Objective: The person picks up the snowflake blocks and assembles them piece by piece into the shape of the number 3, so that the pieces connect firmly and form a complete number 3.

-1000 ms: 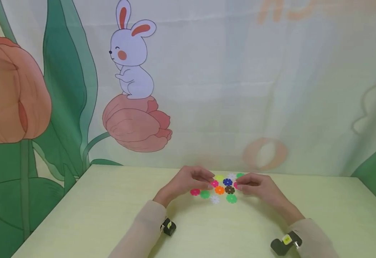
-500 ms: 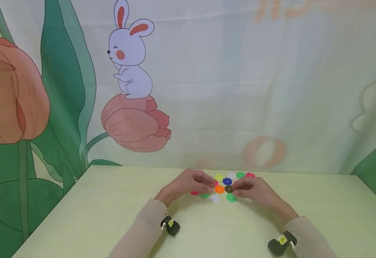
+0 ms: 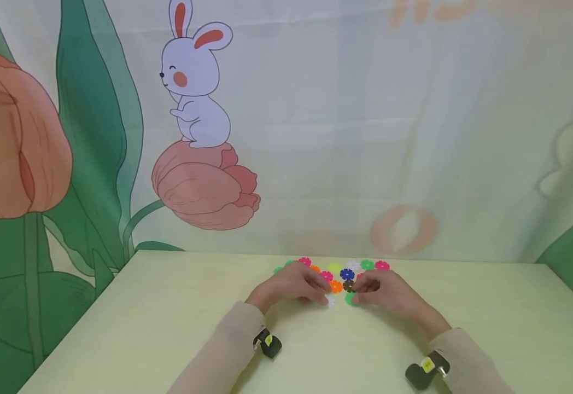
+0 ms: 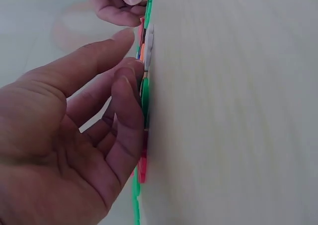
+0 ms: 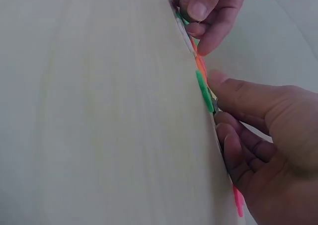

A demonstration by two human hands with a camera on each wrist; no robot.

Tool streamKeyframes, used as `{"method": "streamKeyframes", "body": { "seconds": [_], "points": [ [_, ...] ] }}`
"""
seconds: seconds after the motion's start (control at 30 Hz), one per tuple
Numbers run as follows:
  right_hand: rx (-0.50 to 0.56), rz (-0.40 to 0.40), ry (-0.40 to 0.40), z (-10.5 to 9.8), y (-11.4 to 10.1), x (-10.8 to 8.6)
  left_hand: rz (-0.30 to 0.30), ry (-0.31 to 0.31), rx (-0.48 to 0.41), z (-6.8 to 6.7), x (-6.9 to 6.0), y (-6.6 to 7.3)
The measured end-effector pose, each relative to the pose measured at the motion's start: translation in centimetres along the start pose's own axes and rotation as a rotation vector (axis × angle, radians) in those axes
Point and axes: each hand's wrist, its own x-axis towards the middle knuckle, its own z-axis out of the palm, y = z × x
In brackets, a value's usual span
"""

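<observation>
Notched plastic snowflake discs lie flat in a cluster near the table's far edge. My left hand point(image 3: 298, 282) hovers low over the left part of the cluster, fingers bent and thumb apart from them. Its fingertips are beside the orange disc point(image 3: 335, 287) and the white disc point(image 3: 331, 301). Some discs under it are hidden. My right hand point(image 3: 385, 290) is at the cluster's right side, thumb and fingers apart near the brown disc point(image 3: 348, 286) and the green disc point(image 5: 203, 91). Contact with these is hard to tell. Neither hand visibly lifts a disc.
Behind the left hand are pink point(image 3: 304, 262) and green discs. Blue point(image 3: 347, 274), yellow point(image 3: 334, 268) and pink point(image 3: 382, 265) discs lie toward the back. A printed cloth point(image 3: 306, 137) hangs behind the table point(image 3: 168, 317). Each sleeve carries a black wrist camera.
My left hand has shifted slightly right and nearer, from the pink disc toward the white one. My right hand has moved left from a pink disc to the brown and green ones.
</observation>
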Motion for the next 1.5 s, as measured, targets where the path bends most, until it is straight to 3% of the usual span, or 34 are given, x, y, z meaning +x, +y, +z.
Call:
{"method": "streamKeyframes", "body": {
  "seconds": [0.47, 0.8, 0.9, 1.07, 1.17, 1.3, 1.5],
  "points": [
    [-0.055, 0.008, -0.001, 0.2, -0.8, -0.1, -0.070, 0.041, 0.100, 0.9, 0.0, 0.9],
    [-0.011, 0.006, -0.001, 0.2, -0.9, -0.1, -0.117, 0.072, 0.160, 1.5, 0.1, 1.7],
    [0.010, 0.012, 0.009, 0.2, -0.7, -0.1, -0.112, 0.066, 0.166, 1.6, 0.2, 1.6],
    [0.021, -0.014, 0.040, 0.0, -0.5, -0.2, -0.051, 0.061, 0.177, 1.7, 0.3, 1.6],
    [0.025, -0.032, 0.049, -0.2, -0.4, -0.3, -0.025, 0.057, 0.153, 1.7, 0.3, 1.6],
    [0.008, -0.045, 0.068, -0.5, -0.3, -0.4, -0.009, 0.053, 0.034, 1.5, -0.2, 1.9],
    [0.017, -0.051, 0.146, -0.7, -0.5, -1.0, 0.057, 0.103, -0.074, 0.7, -1.0, 2.0]
  ]
}}
